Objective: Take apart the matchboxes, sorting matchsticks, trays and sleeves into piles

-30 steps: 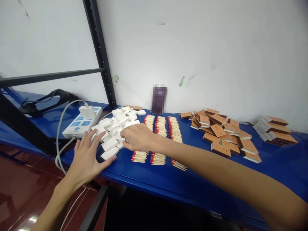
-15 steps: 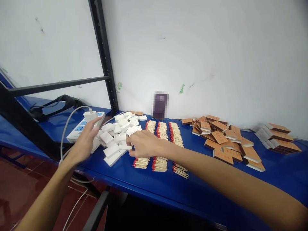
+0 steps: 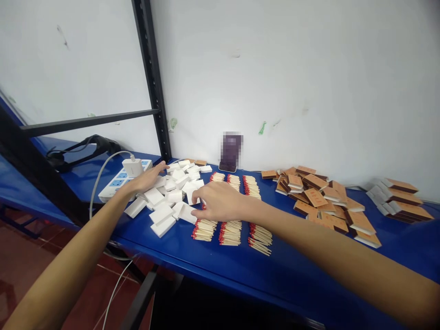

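Your left hand (image 3: 147, 180) lies open, fingers stretched flat over the far left of the heap of white trays (image 3: 164, 211). It is just beside the power strip (image 3: 115, 183) and its charger plug (image 3: 132, 167). I'd judge it best to keep that palm low and any push gentle, so no tray slides onto the strip or off the front edge of the blue surface (image 3: 302, 270).

Your right hand (image 3: 220, 201) curls over the heap's right edge with its fingertips on a tray; I cannot tell whether it actually grips one. The wrist sits right over the rows of matches (image 3: 230, 231), so lift it rather than drag it, or those rows could scatter.

The brown sleeves (image 3: 319, 197) lie well apart to the right, with a neater stack (image 3: 400, 197) beyond them.
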Motion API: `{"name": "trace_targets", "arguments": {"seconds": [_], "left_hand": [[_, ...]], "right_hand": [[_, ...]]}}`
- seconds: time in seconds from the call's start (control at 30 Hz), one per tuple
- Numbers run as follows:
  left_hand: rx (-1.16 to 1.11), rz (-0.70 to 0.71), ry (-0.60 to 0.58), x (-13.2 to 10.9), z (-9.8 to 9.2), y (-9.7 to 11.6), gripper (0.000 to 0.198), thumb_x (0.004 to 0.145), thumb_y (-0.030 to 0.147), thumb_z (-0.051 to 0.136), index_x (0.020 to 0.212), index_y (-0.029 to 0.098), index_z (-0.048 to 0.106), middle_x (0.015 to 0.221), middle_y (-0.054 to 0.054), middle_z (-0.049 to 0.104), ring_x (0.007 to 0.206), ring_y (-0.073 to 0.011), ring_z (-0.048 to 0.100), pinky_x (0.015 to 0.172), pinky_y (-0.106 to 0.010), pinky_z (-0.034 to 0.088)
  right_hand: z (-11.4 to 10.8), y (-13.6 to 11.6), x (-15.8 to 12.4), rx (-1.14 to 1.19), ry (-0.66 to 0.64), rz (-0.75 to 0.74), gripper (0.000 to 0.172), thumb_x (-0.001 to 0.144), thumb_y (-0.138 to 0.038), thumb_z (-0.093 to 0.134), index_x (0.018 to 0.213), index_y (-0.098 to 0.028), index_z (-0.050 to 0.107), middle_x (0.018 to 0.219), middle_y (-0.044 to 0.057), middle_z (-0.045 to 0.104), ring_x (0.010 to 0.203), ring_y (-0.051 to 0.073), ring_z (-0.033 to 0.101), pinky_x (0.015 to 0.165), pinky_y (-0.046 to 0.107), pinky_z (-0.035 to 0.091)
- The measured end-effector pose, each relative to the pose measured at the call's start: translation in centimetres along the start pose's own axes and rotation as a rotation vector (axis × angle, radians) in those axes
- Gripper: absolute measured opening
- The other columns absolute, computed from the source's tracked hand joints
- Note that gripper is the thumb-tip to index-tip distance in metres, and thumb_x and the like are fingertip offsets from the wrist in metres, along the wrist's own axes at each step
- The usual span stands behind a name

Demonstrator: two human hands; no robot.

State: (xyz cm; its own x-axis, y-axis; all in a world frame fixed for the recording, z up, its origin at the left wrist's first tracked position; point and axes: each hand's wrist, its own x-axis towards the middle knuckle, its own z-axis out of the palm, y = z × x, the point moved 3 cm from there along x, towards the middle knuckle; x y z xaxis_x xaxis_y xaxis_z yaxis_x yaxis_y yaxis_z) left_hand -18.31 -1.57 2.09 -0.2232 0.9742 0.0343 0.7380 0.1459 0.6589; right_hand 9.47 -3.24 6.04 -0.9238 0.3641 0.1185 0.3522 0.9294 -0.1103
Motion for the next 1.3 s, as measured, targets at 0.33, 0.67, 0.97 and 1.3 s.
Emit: {"name": "trace_targets", "arguments": {"seconds": [0.33, 0.67, 0.97, 1.3], "left_hand": [[0.105, 0.037, 0.05, 0.8, -0.5, 1.4, 0.078, 0.095, 0.069, 0.017, 0.149, 0.019, 0.043, 0.155, -0.015, 0.044, 0.141, -0.0315, 0.045, 0.115, -0.048, 0.036], [0.248, 0.383, 0.21, 0.0, 0.6, 10.2, 0.058, 0.097, 0.058, 0.033, 0.127, 0.017, 0.061, 0.135, -0.012, 0.063, 0.123, -0.0307, 0.057, 0.106, -0.046, 0.042], [0.553, 1.135, -0.05, -7.8, 12.0, 23.6, 0.035, 0.098, 0.041, 0.044, 0.115, 0.019, 0.066, 0.102, -0.008, 0.07, 0.09, -0.0225, 0.064, 0.08, -0.036, 0.045], [0.58, 1.259, 0.076, -8.6, 14.7, 23.4, 0.039, 0.092, 0.041, 0.053, 0.123, 0.019, 0.061, 0.09, -0.004, 0.069, 0.069, -0.0167, 0.055, 0.083, -0.039, 0.035]], "right_hand": [[-3.1, 5.3, -9.8, 0.05, 0.31, 0.228, 0.031, 0.085, -0.029, 0.053, 0.115, -0.022, 0.058, 0.113, 0.008, 0.068, 0.084, 0.02, 0.064, 0.073, 0.035, 0.049], [-0.6, 10.4, -18.3, 0.204, 0.322, 0.504, 0.035, 0.078, -0.016, 0.05, 0.11, -0.026, 0.043, 0.08, 0.002, 0.06, 0.063, 0.02, 0.056, 0.057, 0.034, 0.046], [1.2, 10.2, -18.5, 0.032, 0.536, 0.286, 0.051, 0.077, -0.006, 0.05, 0.122, -0.027, 0.059, 0.108, 0.009, 0.053, 0.101, 0.025, 0.058, 0.084, 0.041, 0.052], [1.6, 9.0, -18.5, 0.351, 0.658, 0.341, 0.034, 0.08, -0.023, 0.068, 0.113, -0.023, 0.065, 0.11, 0.006, 0.071, 0.103, 0.024, 0.065, 0.092, 0.044, 0.053]]}}
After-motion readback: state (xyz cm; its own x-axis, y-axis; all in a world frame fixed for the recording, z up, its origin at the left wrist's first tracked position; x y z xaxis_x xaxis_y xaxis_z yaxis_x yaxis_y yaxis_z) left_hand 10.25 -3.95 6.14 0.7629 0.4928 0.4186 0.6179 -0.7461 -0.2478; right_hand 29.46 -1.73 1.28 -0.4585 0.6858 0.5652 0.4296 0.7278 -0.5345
